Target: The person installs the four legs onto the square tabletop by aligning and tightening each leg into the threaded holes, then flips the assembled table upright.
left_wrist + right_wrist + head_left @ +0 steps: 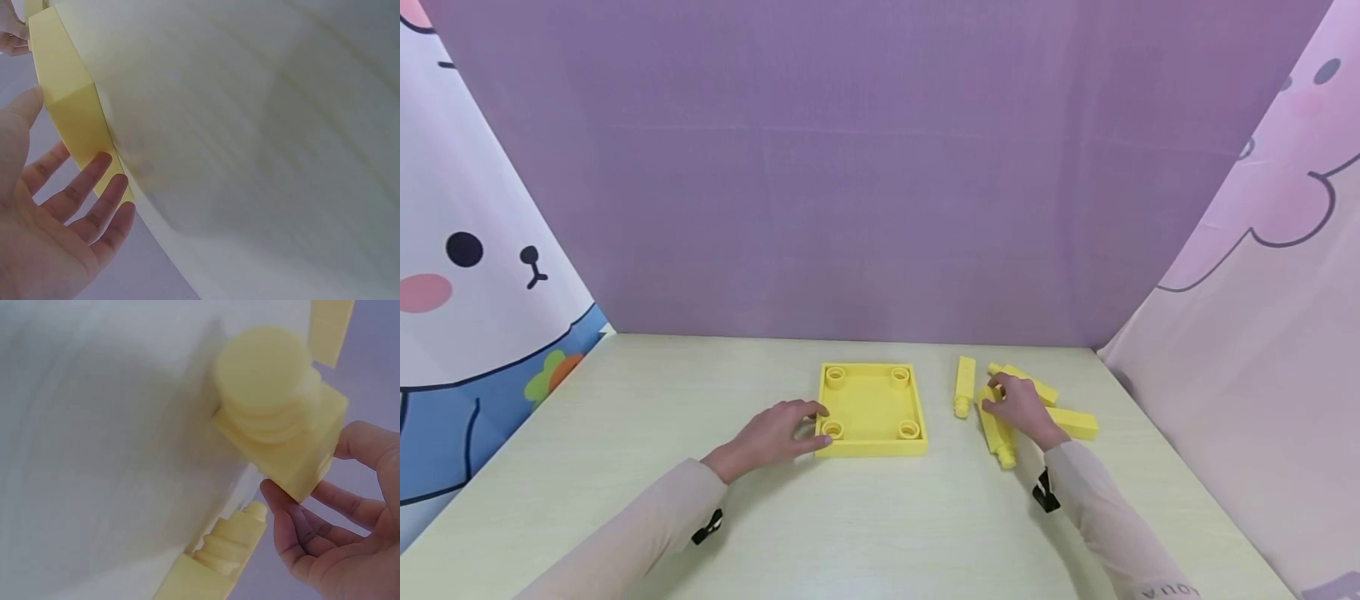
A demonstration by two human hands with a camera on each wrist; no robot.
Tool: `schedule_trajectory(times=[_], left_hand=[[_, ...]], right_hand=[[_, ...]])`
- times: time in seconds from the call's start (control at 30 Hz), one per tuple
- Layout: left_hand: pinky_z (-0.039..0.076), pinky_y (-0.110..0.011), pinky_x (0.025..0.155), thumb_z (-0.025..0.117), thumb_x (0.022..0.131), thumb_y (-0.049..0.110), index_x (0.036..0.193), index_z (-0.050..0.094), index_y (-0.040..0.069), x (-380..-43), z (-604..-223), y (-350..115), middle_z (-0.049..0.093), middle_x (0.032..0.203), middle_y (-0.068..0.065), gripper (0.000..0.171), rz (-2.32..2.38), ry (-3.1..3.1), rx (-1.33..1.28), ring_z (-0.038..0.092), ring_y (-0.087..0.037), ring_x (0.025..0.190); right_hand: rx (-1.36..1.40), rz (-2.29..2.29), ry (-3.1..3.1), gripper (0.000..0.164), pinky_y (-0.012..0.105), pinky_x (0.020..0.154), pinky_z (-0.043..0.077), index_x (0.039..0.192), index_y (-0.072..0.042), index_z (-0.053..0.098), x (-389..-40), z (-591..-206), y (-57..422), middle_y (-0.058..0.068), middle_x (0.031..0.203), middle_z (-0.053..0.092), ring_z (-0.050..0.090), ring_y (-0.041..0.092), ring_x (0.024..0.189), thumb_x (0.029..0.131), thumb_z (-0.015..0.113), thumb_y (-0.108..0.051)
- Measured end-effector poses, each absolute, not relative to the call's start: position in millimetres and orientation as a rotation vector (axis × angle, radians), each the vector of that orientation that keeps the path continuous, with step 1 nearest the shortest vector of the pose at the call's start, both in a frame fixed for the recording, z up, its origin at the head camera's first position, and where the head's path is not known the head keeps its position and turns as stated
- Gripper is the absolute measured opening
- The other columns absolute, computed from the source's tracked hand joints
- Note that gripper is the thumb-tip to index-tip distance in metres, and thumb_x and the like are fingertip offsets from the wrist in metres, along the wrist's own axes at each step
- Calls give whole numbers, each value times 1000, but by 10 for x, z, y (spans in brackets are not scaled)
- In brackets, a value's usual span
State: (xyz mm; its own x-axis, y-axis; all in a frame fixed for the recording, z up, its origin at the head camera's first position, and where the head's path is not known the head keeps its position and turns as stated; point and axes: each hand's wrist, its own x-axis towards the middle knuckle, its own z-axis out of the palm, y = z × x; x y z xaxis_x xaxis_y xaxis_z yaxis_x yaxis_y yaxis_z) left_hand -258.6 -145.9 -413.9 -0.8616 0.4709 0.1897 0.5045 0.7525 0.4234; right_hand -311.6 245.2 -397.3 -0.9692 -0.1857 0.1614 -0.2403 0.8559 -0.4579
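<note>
A square yellow tabletop-like plate point(868, 406) lies with its raised rim and round corner sockets facing up. My left hand point(775, 431) is at its left side, with thumb and fingertips right at the rim; in the left wrist view the fingers point(84, 194) are spread along the plate's side. Over on the right, my right hand point(1022, 408) pinches a yellow toy table leg point(997, 433) between thumb and fingers. That leg's ribbed, round end point(265, 375) points towards the right wrist camera.
Left of the right hand lies another yellow leg point(965, 386). Two more, a far leg point(1037, 387) and a leg on the right point(1075, 423), lie beyond and beside the hand. A purple cloth wall point(850, 208) stands along the table's point(865, 533) back edge.
</note>
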Motion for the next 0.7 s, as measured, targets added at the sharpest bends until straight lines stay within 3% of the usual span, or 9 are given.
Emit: schedule_trajectory(times=[0.27,0.7], left_hand=[[49,-37,82,64,83,41,108,63,16,-2590,-4155,-1461,64,103,1,35,-742,-2867,-816,59,-18,97],[48,-37,82,64,83,41,106,64,16,-2609,-4172,-1453,62,101,1,34,-772,-2886,-816,57,-18,96]], right_hand=[[371,772,-2894,32,25,54,43,106,6,59,-3070,-3877,2439,21,91,62,51,18,65,80,66,-11],[354,842,-2843,30,32,60,54,106,4,60,-3032,-3762,2483,27,101,62,64,33,82,79,65,-9]])
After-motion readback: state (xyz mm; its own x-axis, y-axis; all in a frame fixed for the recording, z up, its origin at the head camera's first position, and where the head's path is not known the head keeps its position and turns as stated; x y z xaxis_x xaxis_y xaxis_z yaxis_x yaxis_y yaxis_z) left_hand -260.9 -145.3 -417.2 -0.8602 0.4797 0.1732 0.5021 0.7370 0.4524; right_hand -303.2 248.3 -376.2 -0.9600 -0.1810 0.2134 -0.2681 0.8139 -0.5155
